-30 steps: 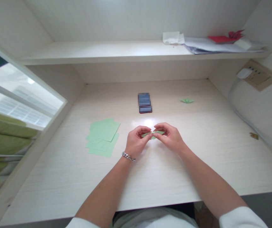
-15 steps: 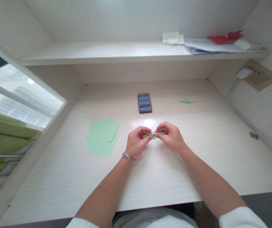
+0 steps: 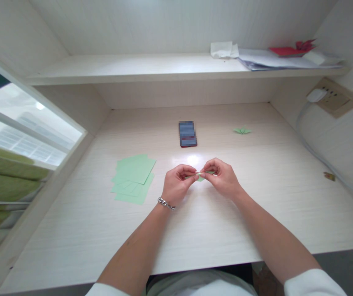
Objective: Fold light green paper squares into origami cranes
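Folded green paper: between the two hands, near the middle of the desk [image 3: 207, 238], mostly covered by the fingers; a pale crease and a small green flap [image 3: 200, 179] show between the thumbs.
Left hand: the left hand [image 3: 179, 181] has its grip clamped on the paper's left part, thumb nearest the person, fingertips on the far side.
Right hand: the right hand [image 3: 221, 176] pinches the right part the same way, its fingertips just beside the left ones.
Wrist: a silver chain bracelet [image 3: 166, 203] circles the left one.
Green sheets: a loose, overlapping spread of green sheets [image 3: 136, 169] lies flat on the desk, left of the left hand.
Phone: beyond the hands lies a dark phone [image 3: 188, 133], its face blurred into blocks.
Finished-looking fold: a small pointed green piece [image 3: 242, 131] sits to the phone's right, well apart from it.
Shelf: the shelf [image 3: 127, 65] carries white papers [image 3: 265, 57] and a red folded piece [image 3: 305, 44] at its right end.
Right wall: a white plug [image 3: 316, 95] sits in the socket [image 3: 343, 100], its cord [image 3: 310, 150] trailing down.
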Demonstrator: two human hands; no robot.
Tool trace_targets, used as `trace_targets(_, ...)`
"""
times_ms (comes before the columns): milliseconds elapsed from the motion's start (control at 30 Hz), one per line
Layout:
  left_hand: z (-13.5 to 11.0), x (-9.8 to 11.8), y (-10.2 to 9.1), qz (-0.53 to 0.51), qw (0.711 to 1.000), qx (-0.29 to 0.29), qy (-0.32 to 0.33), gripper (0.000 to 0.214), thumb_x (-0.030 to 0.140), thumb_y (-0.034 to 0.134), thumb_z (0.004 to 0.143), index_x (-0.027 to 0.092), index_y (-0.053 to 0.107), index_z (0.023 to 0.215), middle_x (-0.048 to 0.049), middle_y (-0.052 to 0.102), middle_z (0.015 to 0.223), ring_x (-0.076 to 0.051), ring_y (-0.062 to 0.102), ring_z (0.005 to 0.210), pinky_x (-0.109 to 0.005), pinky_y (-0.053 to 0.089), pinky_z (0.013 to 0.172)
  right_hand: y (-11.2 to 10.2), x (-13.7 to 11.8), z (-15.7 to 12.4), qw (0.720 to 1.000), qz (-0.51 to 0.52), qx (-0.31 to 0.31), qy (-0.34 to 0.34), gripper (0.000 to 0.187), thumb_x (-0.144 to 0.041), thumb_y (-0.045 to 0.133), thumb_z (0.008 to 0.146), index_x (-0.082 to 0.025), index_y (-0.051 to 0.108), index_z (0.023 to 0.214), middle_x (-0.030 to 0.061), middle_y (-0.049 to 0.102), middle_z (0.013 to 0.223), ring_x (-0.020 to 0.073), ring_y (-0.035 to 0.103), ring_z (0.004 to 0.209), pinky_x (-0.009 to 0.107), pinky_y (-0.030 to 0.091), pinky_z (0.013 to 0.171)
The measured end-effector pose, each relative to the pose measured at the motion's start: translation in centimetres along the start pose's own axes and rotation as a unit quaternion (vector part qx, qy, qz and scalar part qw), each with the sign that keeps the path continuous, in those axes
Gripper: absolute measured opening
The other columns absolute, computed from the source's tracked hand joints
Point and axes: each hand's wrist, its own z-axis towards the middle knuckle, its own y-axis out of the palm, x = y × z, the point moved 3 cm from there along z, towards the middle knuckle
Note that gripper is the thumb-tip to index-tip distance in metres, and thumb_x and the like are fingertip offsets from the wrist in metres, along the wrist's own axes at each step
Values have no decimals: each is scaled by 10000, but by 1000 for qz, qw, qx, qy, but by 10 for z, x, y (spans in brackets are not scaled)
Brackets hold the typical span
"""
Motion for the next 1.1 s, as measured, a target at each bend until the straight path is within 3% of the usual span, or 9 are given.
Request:
trace_targets(200, 1, 0, 2, -13, 1000, -9, -12, 270, 259, 800, 627, 140, 658, 822, -59, 693, 798, -166, 664, 737, -282, 556, 682, 0, 2, 1, 1000, 8, -2, 13, 228, -285, 739, 696, -190, 571, 820, 37, 680, 787, 198, 674, 758, 322, 531, 705)
trace_targets(367, 2, -3, 1, -65, 996, -2, -62, 300, 224, 811, 602, 133, 629, 822, -45, 683, 749, -147, 653, 683, -263, 544, 635, 0, 13, 2, 995, 40, -31, 90, 253, -265, 716, 702, -193, 586, 907, 31, 679, 755, 191, 665, 720, 313, 522, 657)
trace_targets(500, 3, -7, 1, -92, 991, -5, -99, 341, 220, 817, 583, 130, 611, 838, -39, 683, 703, -138, 641, 616, -258, 532, 592, 1, 15, 2, 991, 60, -34, 114, 228, -248, 687, 713, -195, 569, 901, 8, 650, 712, 158, 628, 650, 286, 504, 603)
trace_targets(800, 4, -9, 0, -94, 989, 6, -116, 346, 201, 826, 551, 120, 603, 803, -38, 675, 665, -131, 635, 584, -249, 533, 573, 8, 16, 2, 993, 49, -39, 99, 229, -232, 698, 689, -185, 580, 880, 15, 635, 764, 157, 616, 723, 263, 465, 630)
trace_targets(1000, 2, -5, 1, -123, 980, -15, -154, 391, 246, 795, 606, 108, 633, 934, -47, 684, 688, -153, 646, 615, -318, 585, 610, 6, 20, 5, 989, 99, -19, 104, 232, -217, 708, 664, -189, 557, 839, -12, 611, 727, 128, 577, 649, 252, 443, 602)
trace_targets(1100, 3, -4, 1, -104, 985, -16, -138, 401, 240, 783, 620, 126, 604, 961, -18, 667, 658, -143, 633, 591, -327, 594, 590, 6, 22, 4, 988, 102, -27, 109, 240, -222, 706, 661, -192, 557, 847, -17, 608, 705, 126, 572, 621, 252, 440, 587)
